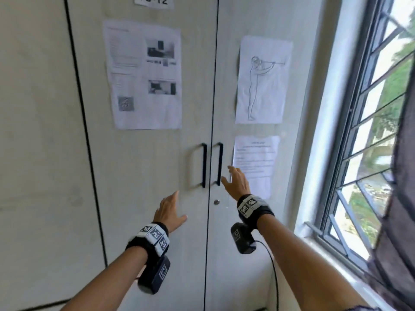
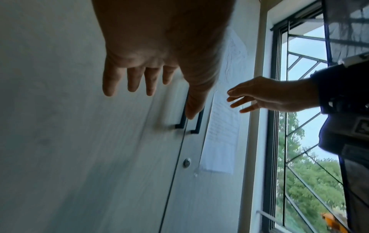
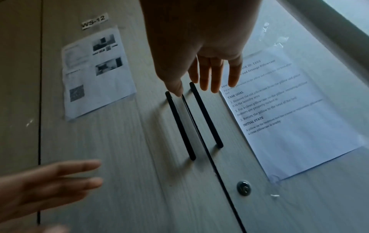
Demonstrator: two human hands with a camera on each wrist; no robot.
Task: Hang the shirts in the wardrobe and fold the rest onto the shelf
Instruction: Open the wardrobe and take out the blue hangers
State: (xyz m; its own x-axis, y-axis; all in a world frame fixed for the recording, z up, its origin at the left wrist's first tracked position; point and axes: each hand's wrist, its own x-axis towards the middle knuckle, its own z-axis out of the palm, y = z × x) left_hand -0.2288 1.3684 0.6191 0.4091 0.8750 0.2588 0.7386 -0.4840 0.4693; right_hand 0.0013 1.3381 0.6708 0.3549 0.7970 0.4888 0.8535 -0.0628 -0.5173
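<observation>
A pale wood-grain wardrobe (image 1: 143, 167) stands in front of me with both doors closed. Two black bar handles sit on either side of the centre seam: the left handle (image 1: 204, 165) and the right handle (image 1: 219, 163). My left hand (image 1: 171, 209) is open, fingers straight, below and left of the handles and holds nothing. My right hand (image 1: 235, 180) is open too, just right of the right handle (image 3: 205, 115), fingers stretched forward and apart from it. No shirts or other clothes are in view.
Printed sheets are taped to the doors: one on the left door (image 1: 146, 75), a line drawing (image 1: 262, 79) and a text sheet (image 1: 256, 162) on the right door. A round lock (image 1: 216, 202) sits below the handles. A barred window (image 1: 368, 135) and dark curtain (image 1: 402, 198) are at the right.
</observation>
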